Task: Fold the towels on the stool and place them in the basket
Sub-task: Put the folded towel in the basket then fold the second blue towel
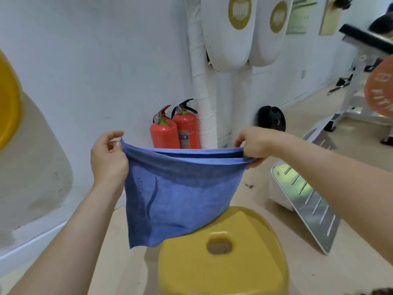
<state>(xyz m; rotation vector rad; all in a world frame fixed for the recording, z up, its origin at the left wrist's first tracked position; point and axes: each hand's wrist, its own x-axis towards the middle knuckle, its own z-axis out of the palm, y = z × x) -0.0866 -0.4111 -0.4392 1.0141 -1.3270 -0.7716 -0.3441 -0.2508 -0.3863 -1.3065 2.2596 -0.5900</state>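
Blue towel (180, 194): centre frame, doubled, hanging above yellow stool (223, 256) at lower centre. Left hand (108, 158) pinches its left top corner; right hand (253, 143) pinches the right.

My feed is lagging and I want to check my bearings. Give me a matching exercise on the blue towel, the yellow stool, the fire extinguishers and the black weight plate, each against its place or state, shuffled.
Things:
1. blue towel
2. yellow stool
3. fire extinguishers
4. black weight plate

Places or states:
A. standing on edge, right of the extinguishers
B. held up by its top edge, pinched by the left hand and the right hand
C. red, side by side behind the towel
D. below the towel, with a hole in its seat

Pairs: 1-B, 2-D, 3-C, 4-A
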